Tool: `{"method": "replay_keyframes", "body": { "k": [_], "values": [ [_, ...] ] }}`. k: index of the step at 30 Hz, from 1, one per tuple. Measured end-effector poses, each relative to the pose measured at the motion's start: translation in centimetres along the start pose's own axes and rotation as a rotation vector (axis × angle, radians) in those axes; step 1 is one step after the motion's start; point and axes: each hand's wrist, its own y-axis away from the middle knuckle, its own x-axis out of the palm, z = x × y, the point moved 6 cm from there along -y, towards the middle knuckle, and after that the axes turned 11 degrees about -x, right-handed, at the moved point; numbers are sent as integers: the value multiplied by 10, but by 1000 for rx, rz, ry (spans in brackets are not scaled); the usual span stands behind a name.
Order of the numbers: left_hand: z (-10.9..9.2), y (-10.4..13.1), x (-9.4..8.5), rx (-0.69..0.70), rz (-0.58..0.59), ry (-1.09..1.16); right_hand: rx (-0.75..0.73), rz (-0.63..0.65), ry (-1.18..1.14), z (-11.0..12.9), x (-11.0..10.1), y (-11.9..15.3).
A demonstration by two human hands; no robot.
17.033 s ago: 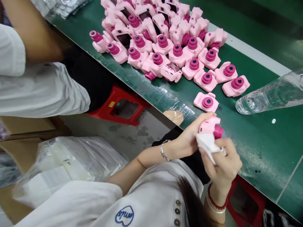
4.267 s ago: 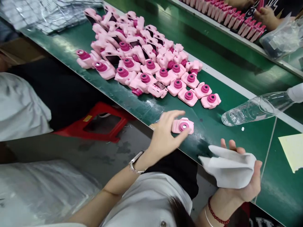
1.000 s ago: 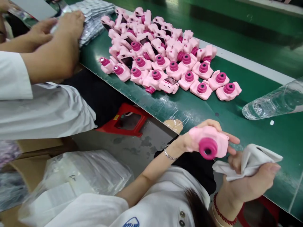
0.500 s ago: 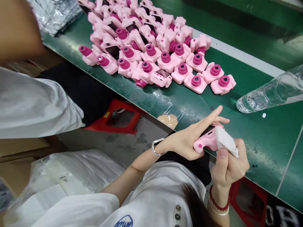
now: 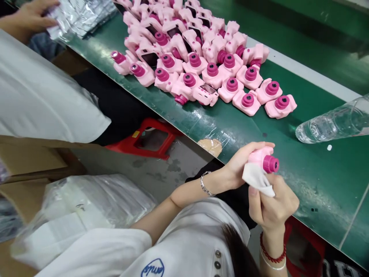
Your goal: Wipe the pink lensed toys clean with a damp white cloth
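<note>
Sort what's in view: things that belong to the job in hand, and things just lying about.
In the job:
pink toy camera, left hand
white cloth, right hand
other pink toy cameras, probably

Apparently just lying about:
clear bottle
small white piece
tiny black squares

Lit fairly brightly and softly, with streaky glare on the table (image 5: 196,122) beyond and left of the left hand (image 5: 235,169), glints in the edge-stretched bottle (image 5: 331,125) past the right hand (image 5: 278,202), and dimness over the floor (image 5: 115,165) leftward.
</note>
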Motion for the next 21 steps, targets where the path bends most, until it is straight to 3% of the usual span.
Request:
{"method": "replay_keyframes", "body": {
  "k": [2,5,7,11,14,17,21],
  "values": [
    [-1,1,0,-8,-17,54,-23,-45,-96,-2,-4,9],
    [-7,7,1,57,-12,63,134,-313,-60,-21,-21,26],
    [-8,10,3,79,-1,47,208,-424,-17,-32,-24,31],
    [-9,18,7,115,-7,-10,137,-366,-35,-37,-9,24],
    [-15,24,7,231,-17,-67,154,-394,-56,-34,-6,24],
    [-18,29,5,317,-3,-175,343,-455,-162,-36,-7,29],
    [-18,30,4,323,13,-292,644,-716,-255,-32,-9,40]
  ]
}}
